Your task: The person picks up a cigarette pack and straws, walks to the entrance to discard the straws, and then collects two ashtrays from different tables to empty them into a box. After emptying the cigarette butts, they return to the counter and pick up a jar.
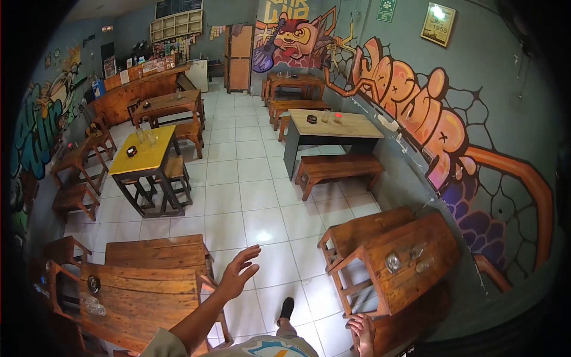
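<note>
My left hand (239, 275) is held out over the tiled floor with thumb and fingers apart, holding nothing. It is beside the right end of a wooden table (148, 297), on which a dark ashtray (93, 284) and glasses (94, 306) stand. Low at the bottom edge, my right hand (362, 332) hangs with loosely bent fingers and nothing visible in it. Nearest to that hand is another wooden table (386, 291), bearing a clear glass (392, 262), a second glass (423, 265) and what looks like an ashtray (416, 253).
White floor tiles (262, 229) run between the tables. Ahead left stands a yellow table (143, 157) with glasses and an ashtray. At right, a pale-topped table (351, 126) has a bench (339, 168) before it. Beyond are a wooden counter (143, 89) and a door (239, 59).
</note>
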Demonstrator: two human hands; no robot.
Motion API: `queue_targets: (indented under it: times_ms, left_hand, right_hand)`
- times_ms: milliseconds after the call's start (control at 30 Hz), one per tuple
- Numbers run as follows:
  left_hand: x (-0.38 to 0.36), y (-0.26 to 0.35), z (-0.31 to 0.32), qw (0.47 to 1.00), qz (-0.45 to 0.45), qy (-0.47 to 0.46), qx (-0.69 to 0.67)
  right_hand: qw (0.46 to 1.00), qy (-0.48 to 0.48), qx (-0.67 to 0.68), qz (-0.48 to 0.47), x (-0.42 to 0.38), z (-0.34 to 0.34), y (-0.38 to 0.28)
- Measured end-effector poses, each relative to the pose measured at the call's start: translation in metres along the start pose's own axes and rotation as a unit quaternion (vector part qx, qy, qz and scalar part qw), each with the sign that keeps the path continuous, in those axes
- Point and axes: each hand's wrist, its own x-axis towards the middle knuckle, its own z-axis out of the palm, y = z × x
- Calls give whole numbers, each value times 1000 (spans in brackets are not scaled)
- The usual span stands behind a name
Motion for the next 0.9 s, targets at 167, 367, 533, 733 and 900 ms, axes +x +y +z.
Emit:
queue_targets:
  times_ms: [167, 367, 533, 733, 900]
  left_hand:
    - [69, -20, -23, 996, -38, 82, 15]
    - [114, -41, -63, 980, -42, 194, 11]
    - [157, -66, -107, 953, -71, 294, 8]
    - [282, -54, -169, 955, -100, 278, 3]
    - [417, -37, -203, 982, -49, 176, 49]
  right_hand:
    - [995, -87, -53, 19, 123, 40, -44]
    - [964, -257, -61, -21, 278, 228, -88]
    - [874, -475, -80, -67, 323, 415, -130]
    - [853, -504, -107, -78, 382, 519, -153]
    - [893, -429, -94, -95, 455, 527, -188]
